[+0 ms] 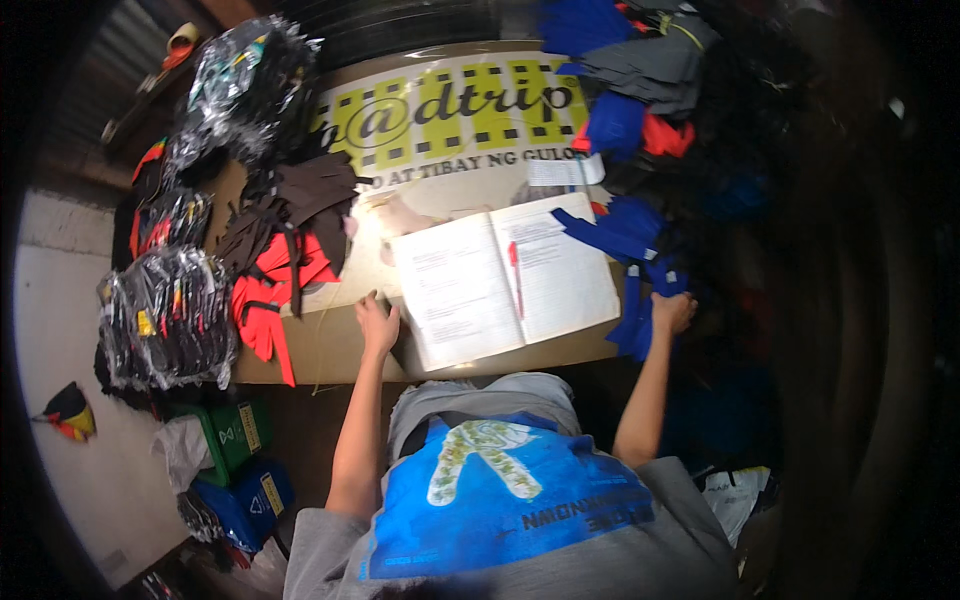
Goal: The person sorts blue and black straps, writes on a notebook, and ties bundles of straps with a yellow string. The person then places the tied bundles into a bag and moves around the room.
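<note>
My left hand [379, 324] rests at the front edge of the table, left of an open notebook [461, 289]. Its thumb and fingers are apart, with nothing seen between them. My right hand [673, 311] is at the blue fabric pieces [634, 225] on the table's right side, against some narrow pieces that bear small white tags. Its fingers are partly hidden, so I cannot tell whether they grip the cloth. Handwriting covers parts of both notebook pages, and a red pen [516, 277] lies near the fold.
Dark brown fabric pieces [315, 191] and red-orange ones [277, 292] lie at left. Beyond them are stacks of plastic-wrapped goods [176, 319]. Grey cut pieces [645, 67] are piled at back right. Green [236, 439] and blue [247, 502] bins stand below left.
</note>
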{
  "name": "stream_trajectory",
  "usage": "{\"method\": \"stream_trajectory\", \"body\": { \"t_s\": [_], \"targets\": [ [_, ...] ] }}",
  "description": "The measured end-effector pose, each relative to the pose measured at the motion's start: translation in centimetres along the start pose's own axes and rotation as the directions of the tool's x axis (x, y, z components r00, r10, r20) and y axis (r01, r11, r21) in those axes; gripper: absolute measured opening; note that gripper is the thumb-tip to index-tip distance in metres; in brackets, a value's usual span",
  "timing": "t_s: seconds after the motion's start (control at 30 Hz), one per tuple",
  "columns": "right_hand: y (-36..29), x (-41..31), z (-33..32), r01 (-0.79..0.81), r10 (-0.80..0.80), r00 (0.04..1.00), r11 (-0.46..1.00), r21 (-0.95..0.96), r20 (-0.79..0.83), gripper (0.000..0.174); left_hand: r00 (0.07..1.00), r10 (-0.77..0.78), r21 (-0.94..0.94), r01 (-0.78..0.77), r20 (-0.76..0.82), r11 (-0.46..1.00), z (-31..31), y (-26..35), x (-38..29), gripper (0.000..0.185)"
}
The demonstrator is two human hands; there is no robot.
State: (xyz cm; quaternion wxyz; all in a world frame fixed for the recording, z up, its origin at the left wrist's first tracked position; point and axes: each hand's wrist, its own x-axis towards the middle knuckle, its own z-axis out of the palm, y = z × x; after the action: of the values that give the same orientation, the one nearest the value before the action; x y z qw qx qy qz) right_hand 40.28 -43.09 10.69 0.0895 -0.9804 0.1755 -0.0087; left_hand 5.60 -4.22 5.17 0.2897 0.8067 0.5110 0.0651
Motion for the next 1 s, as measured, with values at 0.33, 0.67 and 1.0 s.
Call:
{"method": "stream_trajectory", "body": {
  "t_s": [0.33,0.67,1.0],
  "targets": [
    [-0.9,2.6,-5.3,0.049,-0.287,0.931,0.712,0.700,0.227,0.038,0.986,0.115,-0.109,-0.128,-0.120,0.986,-1.5,-6.3,1.9,0.017],
    [-20.2,-12.8,-20.9,0.157,-0.659,0.650,0.603,0.782,0.378,0.034,0.962,0.202,-0.169,-0.171,0.185,0.971,-3.0,-6.9,-4.5,0.007],
    [-31.3,-21.6,-3.1,0.012,-0.743,-0.201,0.649,0.760,0.638,0.040,0.869,0.166,-0.075,-0.148,0.466,0.986,-5.7,-5.0,-4.5,0.020]
  ]
}}
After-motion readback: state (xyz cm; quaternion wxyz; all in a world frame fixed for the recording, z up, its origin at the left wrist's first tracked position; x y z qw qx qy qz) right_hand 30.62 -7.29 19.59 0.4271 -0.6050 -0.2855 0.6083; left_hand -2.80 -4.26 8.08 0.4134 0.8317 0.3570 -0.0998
